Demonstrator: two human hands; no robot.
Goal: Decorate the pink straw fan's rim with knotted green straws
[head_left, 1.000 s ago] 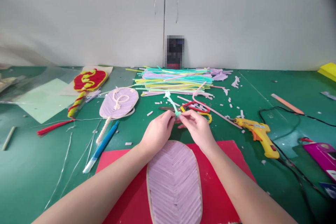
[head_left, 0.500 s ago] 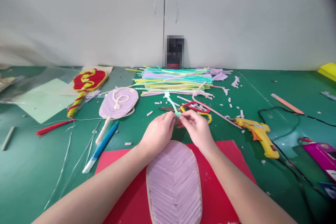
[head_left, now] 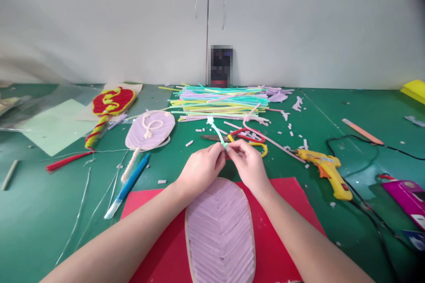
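Observation:
Between both hands is a mint-green pipe cleaner [head_left: 217, 131], its far end curled into a small knotted shape. My left hand [head_left: 202, 164] is closed, pinching its near end from the left. My right hand [head_left: 249, 163] pinches the same end from the other side, fingertips almost touching the left ones. Fingers cover the exact grip point. Below the hands lies an oval panel [head_left: 220, 230] covered in lilac strips set in a herringbone pattern, on a red board [head_left: 282, 221]. Scissors [head_left: 260, 145] with red and yellow handles lie just beyond my fingers.
A pile of pastel pipe cleaners [head_left: 219, 105] lies at the back. A yellow glue gun [head_left: 328, 172] with a black cord rests right. Leftward are a lilac fan [head_left: 136, 132], a red-and-yellow fan [head_left: 99, 102] and a blue pen-like tool [head_left: 129, 184]. Small scraps dot the green table [head_left: 332, 110].
Both hands stay almost in place, with only slight shifts of the fingers and wrists. The pipe cleaner remains pinched between them.

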